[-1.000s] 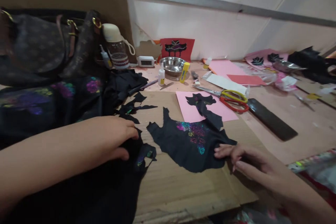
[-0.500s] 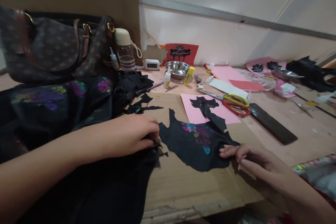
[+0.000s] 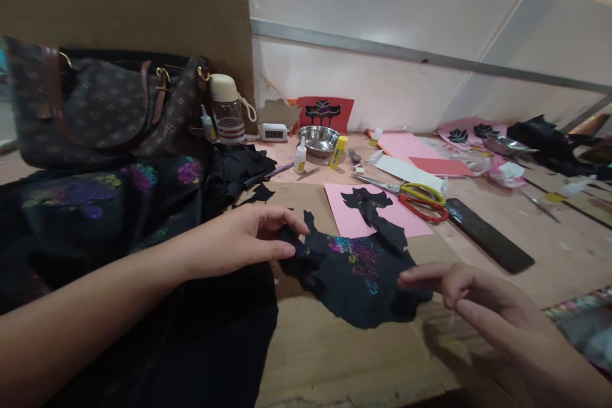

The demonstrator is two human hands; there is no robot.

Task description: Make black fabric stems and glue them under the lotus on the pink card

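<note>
Black scrap (image 3: pixel 300 247) is pinched by left hand (image 3: pixel 241 237), at ten o'clock of printed black fabric (image 3: pixel 347 290) on cardboard (image 3: pixel 315 357); right hand (image 3: pixel 482 306), half-open, is seen at three o'clock. Creasing could be caused by overtight pinching.

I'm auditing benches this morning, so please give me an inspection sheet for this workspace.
Surface: cardboard sheet on a pinkish tabletop.
Job's things: black fabric piece with colourful print; pink paper bearing a black cutout.
Clutter: scissors, glue stick, metal bowl, small dropper bottle.
Left hand: at the fabric piece's left end; grip unclear.
Right hand: fingertips over its right end; contact unclear.
Cables: nothing seen for certain.
Surroundings: patterned brown handbag, lidded bottle, white wall.
</note>
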